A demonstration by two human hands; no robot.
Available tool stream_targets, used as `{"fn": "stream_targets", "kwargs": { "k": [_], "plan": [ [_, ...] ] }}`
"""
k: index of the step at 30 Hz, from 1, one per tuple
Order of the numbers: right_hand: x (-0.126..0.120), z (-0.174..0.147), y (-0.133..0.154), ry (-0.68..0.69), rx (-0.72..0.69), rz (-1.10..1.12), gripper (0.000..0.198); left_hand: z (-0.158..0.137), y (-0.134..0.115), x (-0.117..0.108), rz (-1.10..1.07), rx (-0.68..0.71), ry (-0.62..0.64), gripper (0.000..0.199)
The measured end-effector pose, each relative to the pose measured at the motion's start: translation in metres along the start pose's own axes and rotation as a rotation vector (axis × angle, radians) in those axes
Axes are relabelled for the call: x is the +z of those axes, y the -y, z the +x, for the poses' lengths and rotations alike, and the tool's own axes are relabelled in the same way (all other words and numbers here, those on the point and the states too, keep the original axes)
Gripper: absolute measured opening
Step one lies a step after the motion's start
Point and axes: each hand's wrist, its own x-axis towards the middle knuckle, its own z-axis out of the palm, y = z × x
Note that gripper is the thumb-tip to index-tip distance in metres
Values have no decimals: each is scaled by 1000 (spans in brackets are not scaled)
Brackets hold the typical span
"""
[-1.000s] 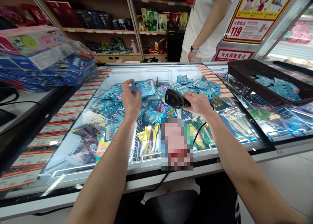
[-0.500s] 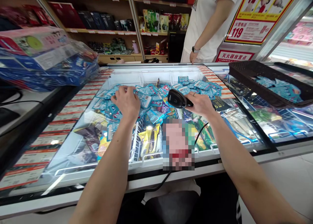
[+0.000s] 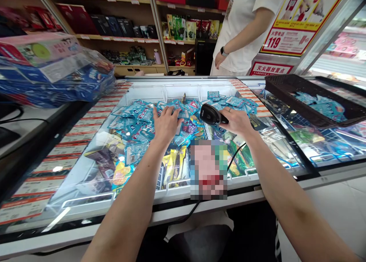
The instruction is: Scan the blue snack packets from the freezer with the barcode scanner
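My right hand point(image 3: 237, 121) is wrapped round the grip of a black barcode scanner point(image 3: 210, 114), its head pointing left over the packets. A dark cable hangs from it across the glass. My left hand point(image 3: 167, 122) lies with fingers spread on a heap of small blue packets point(image 3: 137, 115) on the freezer's glass top. More blue packets point(image 3: 240, 101) are scattered behind the scanner. Whether a packet sits under my left palm is hidden.
Orange-and-white price labels point(image 3: 77, 140) line the glass. A pixelated pink item point(image 3: 207, 166) is near the front edge. A brown basket point(image 3: 297, 107) with blue packets stands right, plastic-wrapped boxes point(image 3: 54, 71) left. A person in white point(image 3: 243, 33) stands beyond the freezer.
My left hand has moved right across the heap, and its fingers are now spread flatter. The scanner has shifted slightly right. The other person's hand has risen a little.
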Motion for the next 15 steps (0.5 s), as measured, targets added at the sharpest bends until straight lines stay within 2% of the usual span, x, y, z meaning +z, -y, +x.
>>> {"fn": "stream_targets", "kwargs": {
  "k": [6, 11, 15],
  "plan": [
    [0, -13, -16, -28, 92, -35, 35, 3, -9, -4, -54, 39, -74, 36],
    [11, -23, -32, -71, 230, -36, 35, 5, -20, -2, -103, 120, -36, 35],
    [11, -22, -41, -95, 311, -44, 34, 9, -30, 3, -193, 130, 32, 36]
  ]
}}
